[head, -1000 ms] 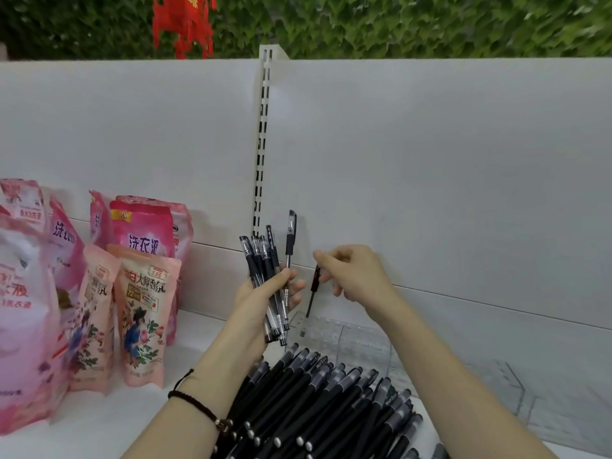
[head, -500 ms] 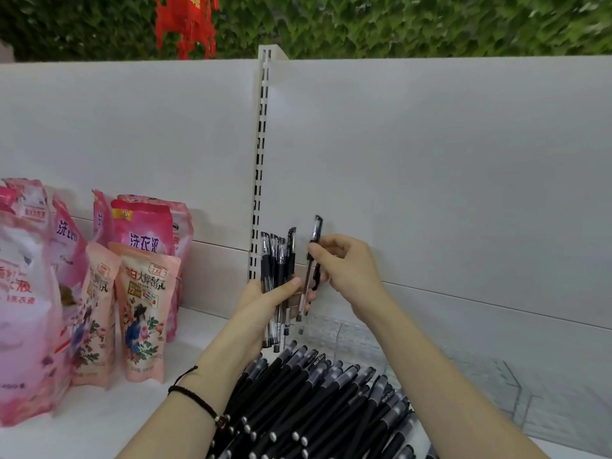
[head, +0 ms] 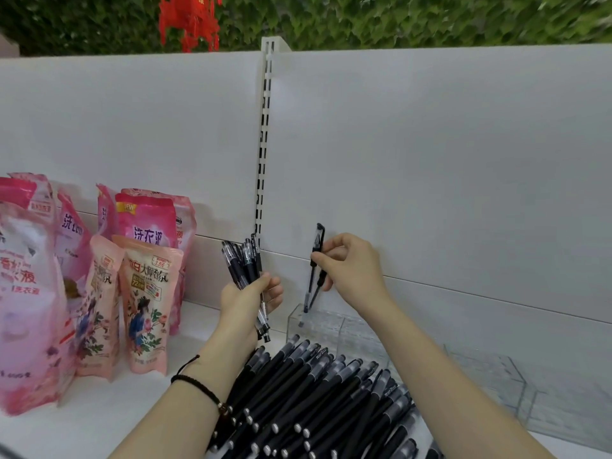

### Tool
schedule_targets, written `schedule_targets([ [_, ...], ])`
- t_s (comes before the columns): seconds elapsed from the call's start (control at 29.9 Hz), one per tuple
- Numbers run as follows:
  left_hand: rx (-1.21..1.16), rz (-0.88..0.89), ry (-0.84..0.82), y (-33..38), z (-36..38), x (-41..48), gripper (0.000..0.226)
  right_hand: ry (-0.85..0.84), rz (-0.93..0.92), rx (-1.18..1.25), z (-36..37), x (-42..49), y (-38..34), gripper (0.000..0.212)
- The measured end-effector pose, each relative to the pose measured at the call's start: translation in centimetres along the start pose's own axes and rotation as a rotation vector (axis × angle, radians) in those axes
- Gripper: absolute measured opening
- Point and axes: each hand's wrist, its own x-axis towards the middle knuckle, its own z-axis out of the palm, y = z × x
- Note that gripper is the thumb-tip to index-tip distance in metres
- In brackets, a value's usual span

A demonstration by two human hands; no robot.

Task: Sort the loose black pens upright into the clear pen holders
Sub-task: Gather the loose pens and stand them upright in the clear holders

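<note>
My left hand (head: 249, 298) grips a bunch of several black pens (head: 244, 265), caps up, above the shelf. My right hand (head: 347, 265) pinches a single black pen (head: 316, 250) upright by its upper barrel. Its lower end dips into the left end of a clear pen holder (head: 334, 326) that stands against the back panel. A large heap of loose black pens (head: 318, 402) lies on the white shelf in front of the holder, under my forearms. More clear pen holders (head: 496, 382) extend to the right.
Pink detergent pouches (head: 145, 286) stand in rows at the left of the shelf (head: 109, 422). A white back panel with a slotted upright (head: 263, 154) rises behind. A green hedge and a red ornament (head: 188, 18) show above it.
My right hand has carried one pen away from the bunch, to the right and down, so its tip now enters the clear holder. My left hand shifted slightly left with the bunch.
</note>
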Motion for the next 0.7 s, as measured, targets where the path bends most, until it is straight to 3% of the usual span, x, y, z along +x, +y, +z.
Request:
schedule_targets([
  [0.17, 0.000, -0.012, -0.043, 0.0, 0.4, -0.5, 0.004, -0.017, 0.045, -0.042, 0.2, -0.2, 0.5, 0.017],
  [0.47, -0.013, 0.001, -0.124, 0.5, 0.6, -1.3, 0.007, -0.087, 0.055, -0.414, 0.8, -0.6, 1.4, 0.019],
  [0.64, 0.063, 0.024, -0.132, 0.3, 0.8, -1.5, 0.009, -0.113, 0.052, -0.608, -0.6, -0.6, 0.4, 0.046],
  [0.7, 0.037, 0.025, -0.122, 0.4, 0.8, -1.6, 0.008, -0.074, 0.046, -0.731, -1.2, -0.4, 0.2, 0.046],
])
